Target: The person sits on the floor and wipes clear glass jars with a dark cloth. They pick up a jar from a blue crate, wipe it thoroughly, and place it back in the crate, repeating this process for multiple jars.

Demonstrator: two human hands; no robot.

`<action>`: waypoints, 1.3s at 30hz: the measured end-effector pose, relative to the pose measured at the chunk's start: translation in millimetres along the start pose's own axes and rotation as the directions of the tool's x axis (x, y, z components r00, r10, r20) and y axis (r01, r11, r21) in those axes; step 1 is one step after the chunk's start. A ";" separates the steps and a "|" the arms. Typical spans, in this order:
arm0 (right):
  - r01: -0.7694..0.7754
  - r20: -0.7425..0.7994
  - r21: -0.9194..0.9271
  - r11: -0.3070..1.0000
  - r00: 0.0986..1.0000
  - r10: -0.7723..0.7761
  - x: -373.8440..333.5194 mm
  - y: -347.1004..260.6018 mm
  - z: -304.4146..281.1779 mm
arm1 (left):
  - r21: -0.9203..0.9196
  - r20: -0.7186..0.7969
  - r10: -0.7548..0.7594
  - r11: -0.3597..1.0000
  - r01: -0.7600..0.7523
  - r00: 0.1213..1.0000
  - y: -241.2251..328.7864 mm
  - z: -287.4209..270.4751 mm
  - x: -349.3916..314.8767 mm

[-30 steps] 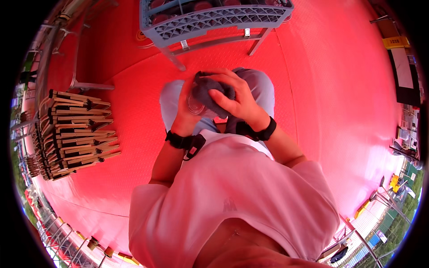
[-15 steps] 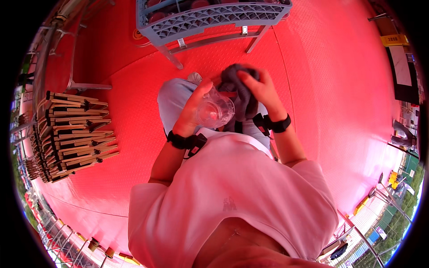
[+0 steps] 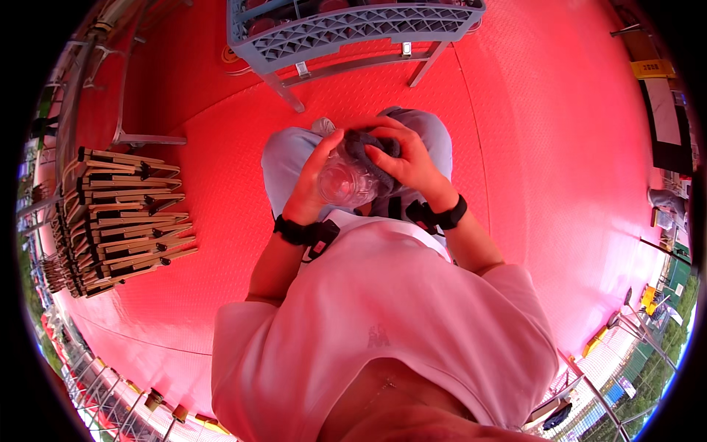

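Note:
A clear glass lies tilted in my left hand, whose fingers wrap its left side, above my lap. My right hand grips a dark grey cloth and presses it against the glass at its far right side. Part of the cloth covers the glass there, so I cannot see whether any of it is inside. Both wrists wear black bands with small devices.
A blue-grey plastic glass rack with several glasses stands on a metal stand ahead of me. Folded tan and black frames are stacked at the left, near a metal-legged table. The floor is red and textured.
My right hand has moved left and down with the cloth, bringing it from beside the glass onto the glass. The left hand still holds the glass in nearly the same place.

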State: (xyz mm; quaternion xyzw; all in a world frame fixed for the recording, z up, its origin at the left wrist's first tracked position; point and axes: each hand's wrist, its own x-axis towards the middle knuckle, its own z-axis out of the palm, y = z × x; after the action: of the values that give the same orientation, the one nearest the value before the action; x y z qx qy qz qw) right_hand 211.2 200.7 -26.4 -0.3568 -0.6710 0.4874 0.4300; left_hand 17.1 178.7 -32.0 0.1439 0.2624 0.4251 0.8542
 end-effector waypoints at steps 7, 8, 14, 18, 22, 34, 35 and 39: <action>-0.200 -0.062 -0.115 0.973 0.979 0.193 -1.6 22.8 -28.0 | 0.439 0.061 0.418 0.804 -0.401 0.906 -28.0 5.6 -2.1; -0.209 -0.115 -0.095 0.973 0.973 0.198 -1.4 25.4 -32.4 | 0.424 0.088 0.424 0.803 -0.419 0.901 -27.5 8.7 0.1; -0.006 -0.144 0.131 0.991 0.989 0.025 10.4 -40.3 -24.7 | -0.009 0.063 0.191 0.982 -0.191 0.980 -14.9 -42.2 22.7; 0.114 0.061 -0.186 0.976 0.993 -0.104 9.1 -42.3 11.2 | -0.087 -0.026 0.228 0.969 -0.229 0.973 -20.8 -37.0 20.4; 0.152 -0.114 -0.125 0.981 0.980 -0.166 -3.5 -14.9 27.6 | -0.061 -0.019 0.257 0.964 -0.257 0.966 -10.9 -40.5 19.9; -0.053 -0.222 0.012 0.999 0.973 0.054 -25.7 29.9 11.0 | -0.205 -0.145 0.198 0.952 -0.225 0.969 7.4 -44.1 25.7; -0.099 -0.259 0.073 0.992 0.959 0.115 -25.1 27.2 9.1 | -0.173 -0.126 0.220 0.955 -0.239 0.967 11.0 -40.0 23.5; 0.200 -0.288 0.012 0.980 0.939 -0.188 3.7 -33.7 1.3 | -0.198 -0.161 0.262 0.936 -0.291 0.952 5.8 -40.2 28.2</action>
State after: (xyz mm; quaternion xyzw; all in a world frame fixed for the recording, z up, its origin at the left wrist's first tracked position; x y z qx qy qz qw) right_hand 206.6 194.5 6.6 -0.3463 -0.6236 0.3998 0.5756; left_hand 4.5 205.7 -71.5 0.0558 0.2471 0.5761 0.7772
